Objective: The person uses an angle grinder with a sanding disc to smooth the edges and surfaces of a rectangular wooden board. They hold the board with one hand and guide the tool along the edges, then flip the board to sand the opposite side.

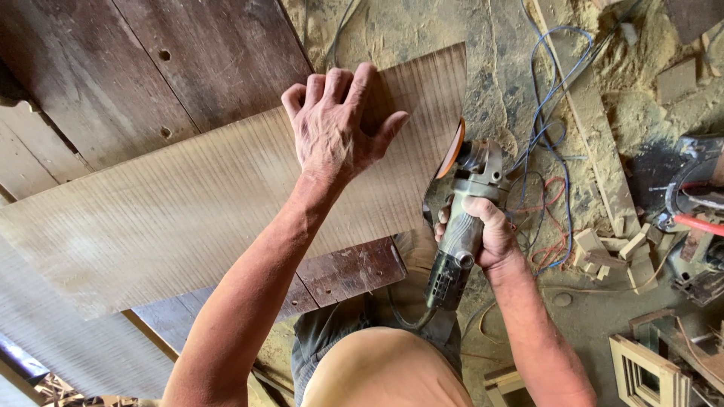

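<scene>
- Pale board lying flat across darker planks that serve as counter; board's long axis running from lower left of view up toward upper right, far end rising to a corner near the top centre.
- Whole visible face of board covered in fine, close ripple marks running across its width — reads as sanded or ground over most of its length already. No obvious raw patch seen; judged well along, with the right end edge the part now being worked.
- Left hand pressed palm-down on the board near its right end, fingers spread and curled slightly over the far edge — grip open, flat, holding the board steady rather than clamped around it.
- Right hand wrapped tight around the body of a grinder — grip closed on the tool.
- Grinder's long axis roughly upright in view, tilted a little: cord end toward the person's lap, head pointing away. Orange disc at the head seen nearly edge-on, set against or just beside the board's right end; actual contact not clear enough to call.
- Black cord dropping from the tool's tail toward the knees.
- Around: floor thick with sawdust, blue and red wires tangled to the right, small wood offcuts, a long strip of timber, pale wooden frames at lower right.
- Left to do, by judgement: finishing that end edge; underside of board not visible, state unknown.
</scene>
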